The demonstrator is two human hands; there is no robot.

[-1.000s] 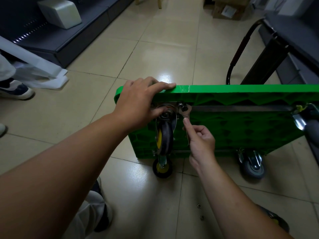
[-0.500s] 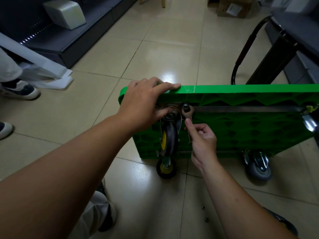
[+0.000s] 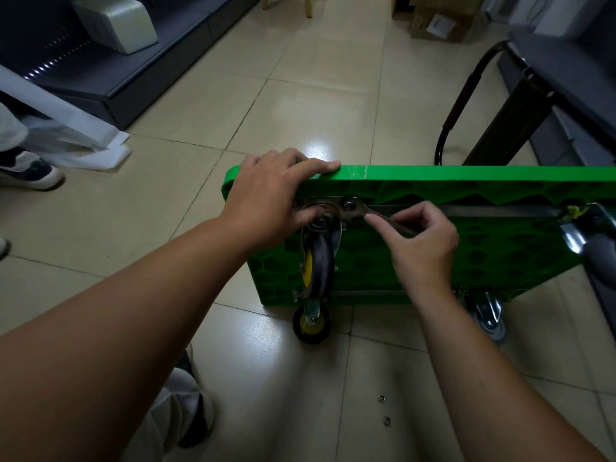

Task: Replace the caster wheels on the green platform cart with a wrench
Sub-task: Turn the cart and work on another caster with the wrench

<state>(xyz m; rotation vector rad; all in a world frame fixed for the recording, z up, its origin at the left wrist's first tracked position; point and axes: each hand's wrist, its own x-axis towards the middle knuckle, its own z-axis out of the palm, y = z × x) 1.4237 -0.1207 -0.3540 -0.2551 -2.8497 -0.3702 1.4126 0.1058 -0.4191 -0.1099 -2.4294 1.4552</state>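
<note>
left hand (image 3: 266,201) is clamping the stiff green platform cart (image 3: 466,172) beside the caster (image 3: 320,265); right hand (image 3: 423,251) is pinching the thin steel wrench (image 3: 366,213), probably slippery, gripping farther out likely giving better leverage.

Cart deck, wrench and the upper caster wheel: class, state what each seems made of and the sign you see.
The cart deck looks like moulded plastic: glossy bright green, ribbed underside. The wrench looks like bare steel: silvery sheen. The caster wheel has a dark matte tread, probably rubber, and a yellow hub, possibly plastic.
</note>
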